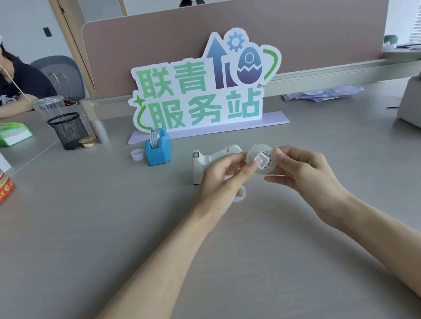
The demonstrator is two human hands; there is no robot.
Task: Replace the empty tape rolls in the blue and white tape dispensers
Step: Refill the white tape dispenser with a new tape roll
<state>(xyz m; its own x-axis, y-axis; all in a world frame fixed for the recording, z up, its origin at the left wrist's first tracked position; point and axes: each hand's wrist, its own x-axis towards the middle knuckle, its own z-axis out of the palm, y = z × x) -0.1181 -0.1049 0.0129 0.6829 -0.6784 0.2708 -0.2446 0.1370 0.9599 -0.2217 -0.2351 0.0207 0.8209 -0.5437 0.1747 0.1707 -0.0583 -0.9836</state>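
Hands (264, 171) around camera-facing tape roll (261, 162)

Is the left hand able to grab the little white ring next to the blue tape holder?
Probably not right now: the left hand is pinching the clear tape roll. The small white ring beside the blue tape dispenser has bare table around it.
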